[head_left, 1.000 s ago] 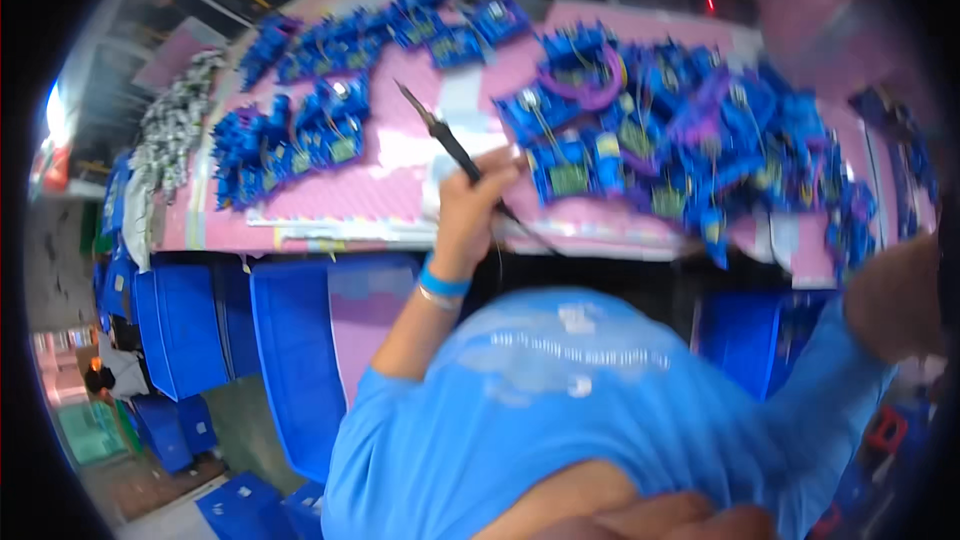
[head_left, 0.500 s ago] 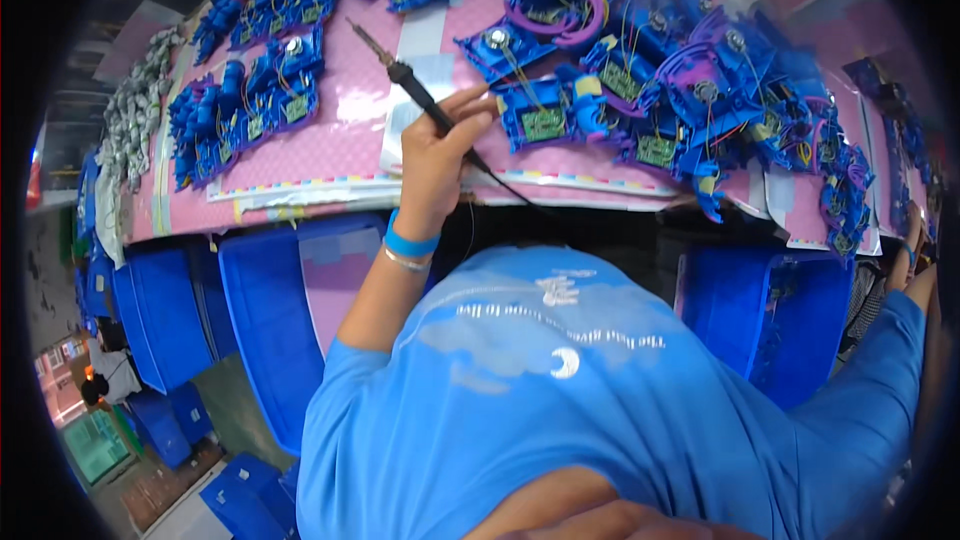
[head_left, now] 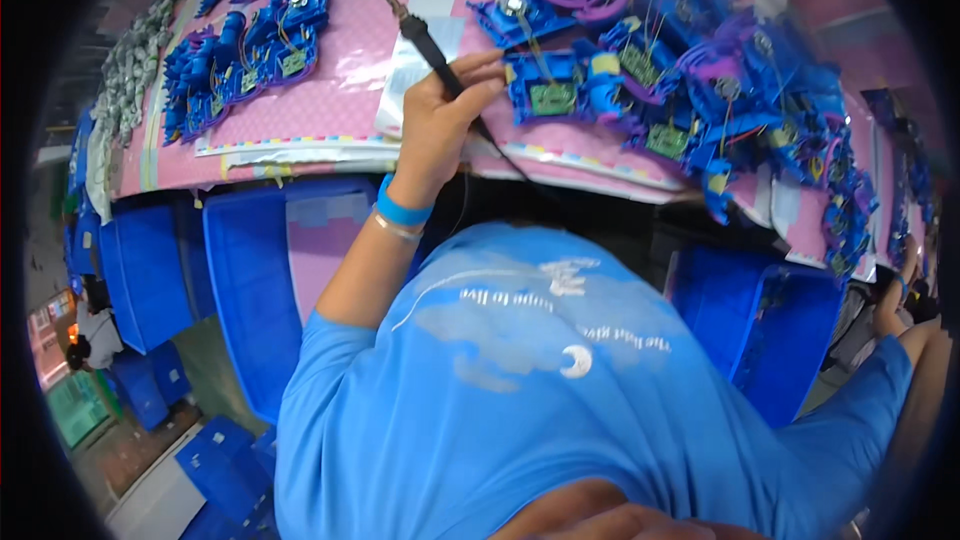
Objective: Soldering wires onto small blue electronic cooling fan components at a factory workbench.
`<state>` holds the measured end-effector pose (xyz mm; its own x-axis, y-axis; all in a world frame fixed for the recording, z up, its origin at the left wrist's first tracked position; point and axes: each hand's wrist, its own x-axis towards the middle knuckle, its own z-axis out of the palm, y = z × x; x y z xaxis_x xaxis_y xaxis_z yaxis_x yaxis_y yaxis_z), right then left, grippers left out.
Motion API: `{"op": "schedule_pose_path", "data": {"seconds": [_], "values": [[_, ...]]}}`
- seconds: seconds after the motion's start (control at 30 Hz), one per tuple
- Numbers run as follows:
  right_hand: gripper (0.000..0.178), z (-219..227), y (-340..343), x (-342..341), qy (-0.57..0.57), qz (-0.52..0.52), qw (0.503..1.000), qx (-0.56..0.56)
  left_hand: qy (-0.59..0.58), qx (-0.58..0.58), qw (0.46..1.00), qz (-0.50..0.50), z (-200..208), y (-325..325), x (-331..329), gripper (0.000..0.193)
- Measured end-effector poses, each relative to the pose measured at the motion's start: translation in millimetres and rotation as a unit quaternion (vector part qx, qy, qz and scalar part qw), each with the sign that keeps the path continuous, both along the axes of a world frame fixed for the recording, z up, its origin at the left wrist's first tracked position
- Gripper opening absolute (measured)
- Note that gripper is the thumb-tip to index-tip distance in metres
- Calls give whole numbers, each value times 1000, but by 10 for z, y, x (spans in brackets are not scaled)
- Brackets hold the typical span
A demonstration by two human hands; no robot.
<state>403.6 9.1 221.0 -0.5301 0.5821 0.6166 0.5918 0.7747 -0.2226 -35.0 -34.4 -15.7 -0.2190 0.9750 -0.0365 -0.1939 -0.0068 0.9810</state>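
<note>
My left hand (head_left: 440, 115) is closed around the dark handle of a soldering iron (head_left: 425, 40). Its metal tip points up and left over the pink table covering, away from the parts. The fingertips reach the left edge of a blue plastic housing (head_left: 548, 90) holding a green circuit board and thin wires; whether they touch it I cannot tell. Just behind lies another blue housing (head_left: 515, 8) with a round silver piece. My right forearm (head_left: 928, 365) runs out at the right rim, and its hand cannot be made out.
Many wired blue and purple housings (head_left: 725, 90) are piled to the right; more housings (head_left: 245, 65) stand in rows at the left. Grey bundled parts (head_left: 130, 100) line the table's far left. Blue bins (head_left: 225, 290) sit below the front edge. Another person (head_left: 95, 330) shows at lower left.
The whole view has shifted a little, so the table sits higher in the picture. My left hand keeps its hold on the soldering iron, fingertips still by the same housing.
</note>
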Motion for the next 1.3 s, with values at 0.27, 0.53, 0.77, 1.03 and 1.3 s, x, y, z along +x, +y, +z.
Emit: {"op": "schedule_pose_path", "data": {"seconds": [0.27,0.53,0.77,1.03,1.3], "values": [[31,-8,-103,-152,21,38,998,51,-38,23,999,-11,-53,11,16,39],[28,62,-224,-344,43,75,989,117,-26,29,999,16,-97,3,39,37],[26,-3,-510,-967,207,164,922,283,96,48,992,65,191,-179,-20,55],[42,-1737,-431,-2249,93,201,970,-101,108,28,976,-189,625,-475,-66,86],[48,-2323,-420,-2560,180,166,969,-30,206,95,933,-280,457,-323,-25,96]]}}
